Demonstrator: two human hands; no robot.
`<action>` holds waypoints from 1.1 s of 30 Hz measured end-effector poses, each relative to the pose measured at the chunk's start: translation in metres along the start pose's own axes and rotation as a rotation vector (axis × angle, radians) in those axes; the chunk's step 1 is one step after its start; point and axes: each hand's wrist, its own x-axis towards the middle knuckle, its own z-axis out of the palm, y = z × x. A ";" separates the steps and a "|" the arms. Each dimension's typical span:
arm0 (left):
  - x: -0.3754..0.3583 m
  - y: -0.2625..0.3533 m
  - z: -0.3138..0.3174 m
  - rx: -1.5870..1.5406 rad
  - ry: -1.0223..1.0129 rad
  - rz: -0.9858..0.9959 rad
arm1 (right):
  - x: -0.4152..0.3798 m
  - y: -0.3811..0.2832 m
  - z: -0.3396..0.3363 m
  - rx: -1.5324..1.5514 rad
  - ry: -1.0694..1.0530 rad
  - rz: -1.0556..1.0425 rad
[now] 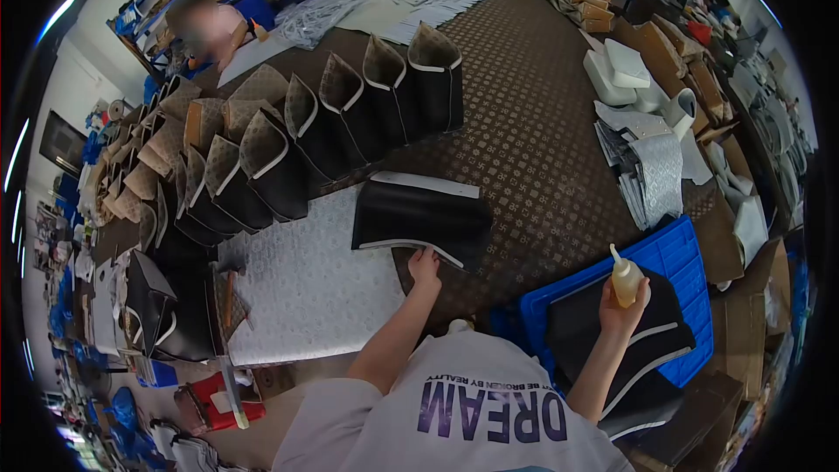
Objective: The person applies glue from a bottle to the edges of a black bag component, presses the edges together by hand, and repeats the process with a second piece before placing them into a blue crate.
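Black leather-like curved panel w/ white edge trim (421, 217) lies flat on the work table (533, 149), partly on the brown patterned sheet, partly on a pale embossed mat (306, 288).

Head view, only one available:
- Left hand (425, 267): fingers pressed down on the near edge of the black panel, at its white trim. Pinning it, not gripping; nothing enclosed in the hand.
- Right hand (622, 308): closed round a small translucent amber squeeze bottle w/ pointed white nozzle (625, 278), held upright, nozzle up. It hovers above a blue plastic crate (677, 253) holding more black panels w/ white trim (612, 341). Well apart from the pinned panel.
- Row of folded, upright brown-patterned pieces w/ black lining (350, 114) stands just beyond the flat panel, curving off to the left.
- Stack of grey-white cut sheets (651, 170) to the right; other persons at the far end of the table, hands on pale material.

Risks (judgement):
1. Bottle carried over the crate: any drip from the nozzle would land on the stacked panels. Cause: squeeze pressure while in transit.
2. Panel held at one edge only; far side free, could pivot or slide on the mat if pushed sideways.
3. Upright row is near the panel's far edge; a shove fwd could tip the closest pieces.
4. Nozzle state (capped or open) can't be told.
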 end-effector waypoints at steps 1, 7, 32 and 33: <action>-0.006 0.007 0.010 -0.052 -0.020 -0.039 | -0.002 -0.001 -0.001 -0.006 -0.012 -0.003; 0.020 0.039 0.027 0.221 -0.296 -0.169 | -0.014 0.001 0.008 -0.037 -0.006 -0.037; -0.185 0.190 -0.068 -0.502 -0.819 0.147 | -0.131 0.252 0.232 -0.179 -0.711 0.275; -0.188 0.184 -0.068 -0.478 -0.815 0.150 | -0.138 0.264 0.233 -0.172 -0.736 0.324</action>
